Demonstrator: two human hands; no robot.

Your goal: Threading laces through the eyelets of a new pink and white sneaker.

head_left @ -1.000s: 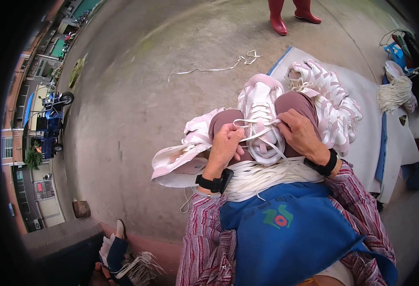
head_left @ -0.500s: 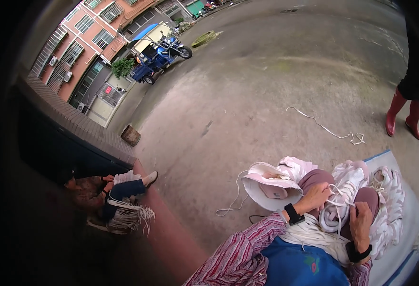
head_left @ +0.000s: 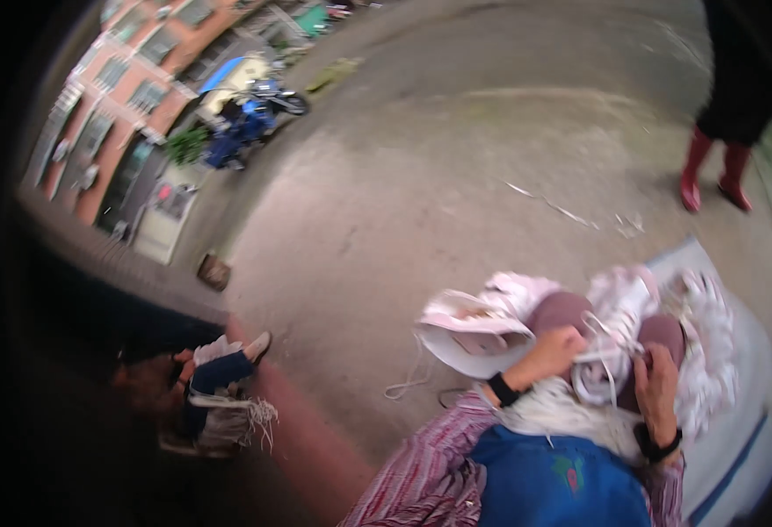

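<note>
A white and pink sneaker (head_left: 625, 299) rests on my lap between my knees, its opening toward me. My left hand (head_left: 556, 351) is closed at the left of the shoe, pinching a white shoelace (head_left: 610, 344) near its tongue. On the other side, my right hand (head_left: 656, 383) is closed too, with the lace's other end between thumb and fingers. The lace crosses over the shoe between both hands. Loose white laces (head_left: 548, 408) lie in a heap on my lap, above my blue apron (head_left: 535, 470).
A white and pink open-topped, hat-like item (head_left: 478, 338) sits by my left knee. More white sneakers (head_left: 704, 347) are piled right, on a pale sheet (head_left: 746, 378). A person in red boots (head_left: 695, 171) stands far right; another person (head_left: 219, 373) sits left. A lace (head_left: 553, 205) lies on the ground.
The whole view has shifted and blurred, as my head turned. The left hand has drawn slightly away from the shoe's middle, and the lace is stretched between both hands.
</note>
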